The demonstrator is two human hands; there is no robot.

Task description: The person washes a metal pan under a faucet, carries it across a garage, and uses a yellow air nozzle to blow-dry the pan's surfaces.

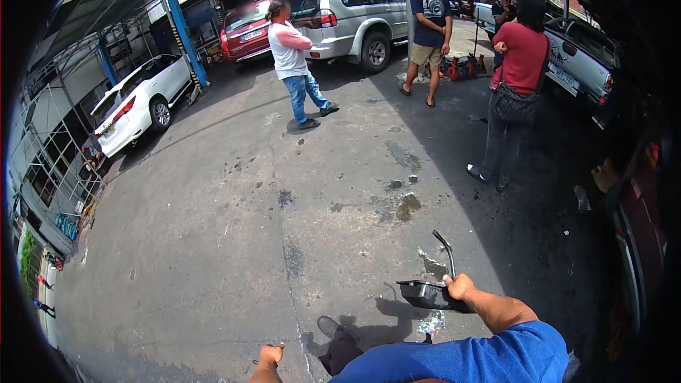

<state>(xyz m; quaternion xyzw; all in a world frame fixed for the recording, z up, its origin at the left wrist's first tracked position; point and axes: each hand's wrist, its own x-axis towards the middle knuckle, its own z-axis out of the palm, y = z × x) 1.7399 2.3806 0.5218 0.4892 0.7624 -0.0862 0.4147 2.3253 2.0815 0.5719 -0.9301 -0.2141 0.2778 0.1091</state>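
My right hand (pixel 460 288) grips the edge of a black oil pan (pixel 424 295), carried low in front of me over the pavement. From behind the pan a bent dark tube (pixel 447 250) sticks up, right by my thumb. At the bottom of the view my left hand (pixel 272 353) hangs with its fingers curled closed; a tiny dark bit shows at its left side, and I cannot tell what it is. Below, my dark shoe (pixel 328 325) is on the concrete.
A person with folded arms (pixel 292 57) stands ahead; others (pixel 429 28) (pixel 521 64) stand farther right. Parked around the yard are a white SUV (pixel 145 96), a silver SUV (pixel 351 18), a red car (pixel 245 32) and a pickup (pixel 582 60). Oil stains (pixel 408 207) mark the concrete.
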